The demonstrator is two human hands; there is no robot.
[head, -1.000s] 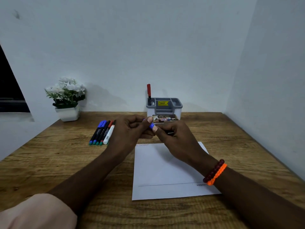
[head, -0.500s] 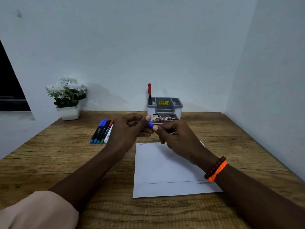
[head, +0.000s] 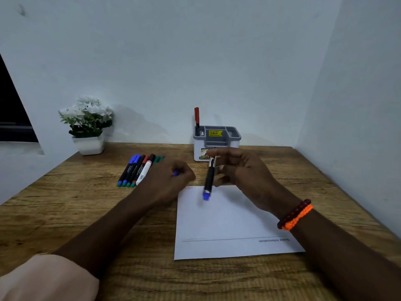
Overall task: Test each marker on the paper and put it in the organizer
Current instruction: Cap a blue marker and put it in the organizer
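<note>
Head view, looking down over a wooden table (head: 65,213) set into a white corner. Right hand (head: 243,170) raised above the far edge of the paper (head: 227,224), fingers curled round a black marker (head: 209,178), blue end hanging down just over the sheet; blurred, so contact with the paper cannot be told. Left hand (head: 167,181) just left of the sheet's far corner, fingers closed round a small blue piece, probably the cap (head: 175,173), mostly hidden inside the fist. Faint scribble at the paper's top left corner; printed line and text along the near edge. Row of spare markers (head: 138,169) lying side by side on the table left of the hands, far ends partly covered by the left hand. Grey and white organizer (head: 217,137) at the back against the wall, lower front hidden behind the right hand, a red marker (head: 196,118) upright in its left compartment and a yellow sticker inside. White flower pot (head: 87,127) in the far left corner. Dark red and orange bracelets (head: 295,215) on the right wrist; pale sleeve (head: 43,279) at bottom left.
</note>
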